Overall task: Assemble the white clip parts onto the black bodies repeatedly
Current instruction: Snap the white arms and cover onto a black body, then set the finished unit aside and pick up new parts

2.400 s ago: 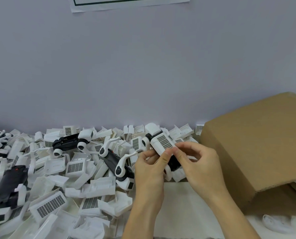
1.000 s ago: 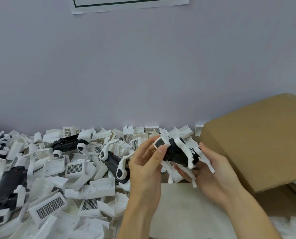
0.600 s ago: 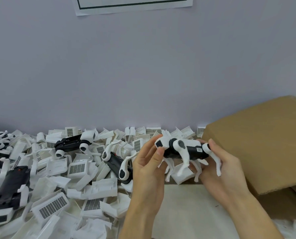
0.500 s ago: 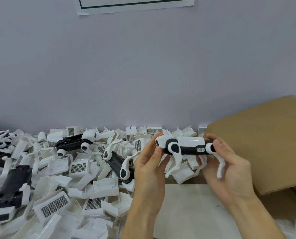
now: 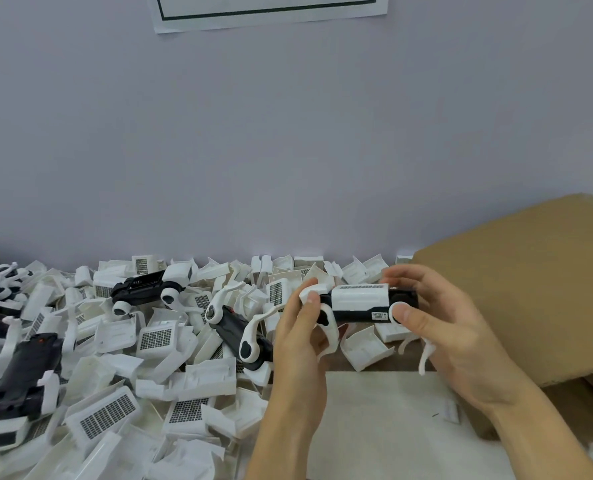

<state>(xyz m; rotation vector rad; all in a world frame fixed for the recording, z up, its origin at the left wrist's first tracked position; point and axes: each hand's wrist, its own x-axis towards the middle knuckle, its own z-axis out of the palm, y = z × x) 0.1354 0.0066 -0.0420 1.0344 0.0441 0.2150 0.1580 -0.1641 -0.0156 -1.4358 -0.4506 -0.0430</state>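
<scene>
A black body was held level above the counter, between the pile of white clip parts and the cardboard box. Its left end was pinched by the left hand, its right end clasped by the right hand, so both grips were closed on it. A white clip was seated on top. A half-seated clip could be sprung loose by uneven thumb pressure, it was judged, and the thin white legs hanging below could be snapped if squeezed.
</scene>
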